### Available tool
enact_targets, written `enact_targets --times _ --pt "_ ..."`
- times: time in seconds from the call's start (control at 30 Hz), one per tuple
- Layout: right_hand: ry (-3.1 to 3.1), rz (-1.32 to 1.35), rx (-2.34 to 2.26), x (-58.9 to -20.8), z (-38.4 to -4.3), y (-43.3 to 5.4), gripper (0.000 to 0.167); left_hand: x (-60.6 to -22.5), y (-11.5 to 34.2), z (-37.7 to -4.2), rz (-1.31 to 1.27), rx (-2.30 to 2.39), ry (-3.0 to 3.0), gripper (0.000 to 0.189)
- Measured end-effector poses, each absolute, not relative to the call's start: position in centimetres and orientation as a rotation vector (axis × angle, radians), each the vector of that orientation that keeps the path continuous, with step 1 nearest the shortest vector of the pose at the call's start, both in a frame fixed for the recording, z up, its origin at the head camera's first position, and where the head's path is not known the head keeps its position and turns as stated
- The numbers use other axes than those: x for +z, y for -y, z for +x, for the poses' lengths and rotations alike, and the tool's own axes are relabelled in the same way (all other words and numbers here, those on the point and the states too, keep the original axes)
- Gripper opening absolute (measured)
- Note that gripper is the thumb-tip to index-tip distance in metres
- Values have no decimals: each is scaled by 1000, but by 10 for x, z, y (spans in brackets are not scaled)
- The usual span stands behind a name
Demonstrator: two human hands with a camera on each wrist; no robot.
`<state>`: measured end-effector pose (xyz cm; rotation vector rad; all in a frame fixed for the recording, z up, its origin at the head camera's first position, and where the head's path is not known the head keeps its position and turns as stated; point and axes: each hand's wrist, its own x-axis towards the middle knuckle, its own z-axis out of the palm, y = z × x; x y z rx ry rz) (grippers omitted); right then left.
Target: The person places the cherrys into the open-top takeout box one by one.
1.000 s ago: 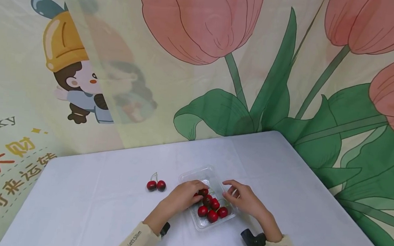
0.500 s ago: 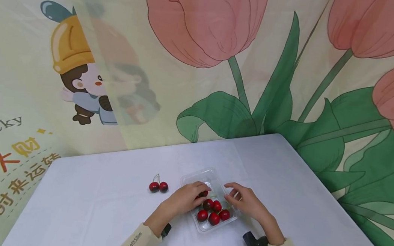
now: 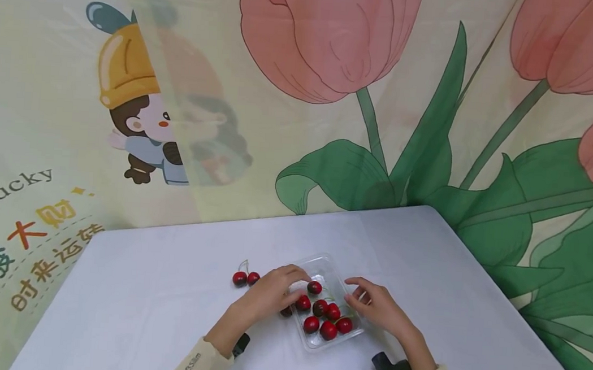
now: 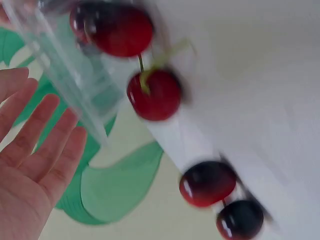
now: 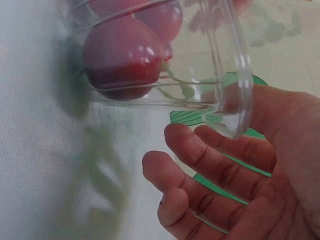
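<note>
A clear plastic box (image 3: 329,272) holding several dark red cherries (image 3: 328,329) lies on the table between the two hands. My left hand (image 3: 269,291) hovers just left of its rim, fingers spread with nothing between them in the left wrist view. Below that hand, a single stemmed cherry (image 4: 155,95) rests outside the box. Farther left, a joined pair of cherries (image 3: 240,279) is partly covered by the hand in the head view. At the box's right side is my right hand (image 3: 383,309), its thumb at the rim and its other fingers loosely bent beneath.
White cloth covers the table (image 3: 167,290), which ends at the back against a hanging printed with tulips (image 3: 330,45). Black wrist-worn devices sit at both cuffs, the right one (image 3: 391,367) protruding over the tabletop.
My left hand has come left out of the box, uncovering cherries inside. A cherry now shows under it, outside the left wall. The right hand stays at the right rim.
</note>
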<state>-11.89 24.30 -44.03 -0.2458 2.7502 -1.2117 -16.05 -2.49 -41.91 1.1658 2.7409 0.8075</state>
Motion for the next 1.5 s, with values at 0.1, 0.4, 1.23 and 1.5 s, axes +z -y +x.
enact_targets --times 0.1,0.4,1.23,1.5 --pt "-2742 -255 -1211 -440 -118 -244 38 -416 38 -163 1127 851 -2791 27" --pt "-2738 -308 -1204 -434 -116 -246 38 -423 73 -168 928 828 -2967 27" --pt "-2705 -289 -1216 -437 -117 -248 37 -452 106 -178 497 543 -3147 33" --pt "-2704 -295 -1218 -436 -118 -246 38 -450 107 -178 482 709 -3154 33"
